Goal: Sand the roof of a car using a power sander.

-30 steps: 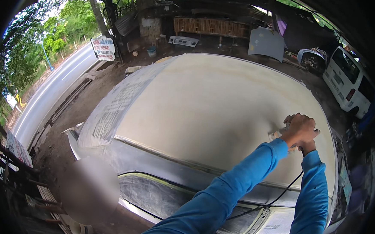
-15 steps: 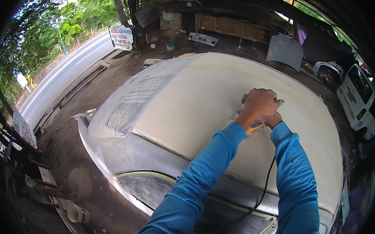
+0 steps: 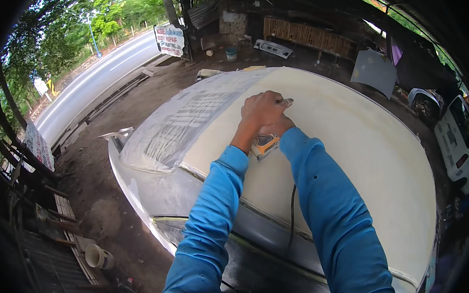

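Both hands are together on an orange electric sander [image 3: 266, 144] that rests on the cream-coloured roof [image 3: 352, 159] of a car. My left hand [image 3: 261, 109] is closed over the top of the tool. Just beside and partly under it, my right hand [image 3: 282, 125] is wrapped round the sander's body, its fingers mostly hidden. A black cord [image 3: 292, 214] trails from the tool down over the roof's near edge. The sander's underside is out of sight. Cloudy plastic film [image 3: 182, 116] covers the windshield to the left.
A grey hood panel [image 3: 374, 73] and a bumper [image 3: 273, 48] stand behind the car. At far right is a white van [image 3: 456, 141]. A pale bucket [image 3: 99, 256] sits on the ground at lower left. Beyond a lettered signboard [image 3: 169, 40] runs a road [image 3: 95, 89].
My hands and the sander have slid left across the roof, toward the windshield. The cord has followed, and the whole view has shifted slightly.
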`<action>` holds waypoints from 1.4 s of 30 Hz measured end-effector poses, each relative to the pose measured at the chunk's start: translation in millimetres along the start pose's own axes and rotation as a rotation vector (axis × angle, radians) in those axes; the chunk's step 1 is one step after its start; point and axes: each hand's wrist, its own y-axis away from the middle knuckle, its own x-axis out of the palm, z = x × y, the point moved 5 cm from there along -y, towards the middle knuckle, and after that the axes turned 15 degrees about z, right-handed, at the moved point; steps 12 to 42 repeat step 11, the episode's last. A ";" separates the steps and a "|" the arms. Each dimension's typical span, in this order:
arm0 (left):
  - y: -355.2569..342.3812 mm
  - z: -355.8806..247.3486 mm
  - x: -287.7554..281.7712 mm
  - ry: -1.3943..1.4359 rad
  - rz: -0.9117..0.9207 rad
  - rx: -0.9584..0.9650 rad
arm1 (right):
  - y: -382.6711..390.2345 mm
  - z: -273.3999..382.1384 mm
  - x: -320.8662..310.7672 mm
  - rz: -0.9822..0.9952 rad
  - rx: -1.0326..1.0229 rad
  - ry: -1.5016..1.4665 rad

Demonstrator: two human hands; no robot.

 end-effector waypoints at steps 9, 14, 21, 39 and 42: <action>11.5 -30.4 16.2 -0.011 0.027 0.056 | 12.5 -23.7 13.9 0.075 -0.039 0.185; 14.4 -56.4 29.6 -0.007 0.036 0.097 | 47.5 -35.3 3.6 0.063 -0.077 0.048; 14.4 -56.4 29.6 -0.007 0.036 0.097 | 47.5 -35.3 3.6 0.063 -0.077 0.048; 14.4 -56.4 29.6 -0.007 0.036 0.097 | 47.5 -35.3 3.6 0.063 -0.077 0.048; 14.4 -56.4 29.6 -0.007 0.036 0.097 | 47.5 -35.3 3.6 0.063 -0.077 0.048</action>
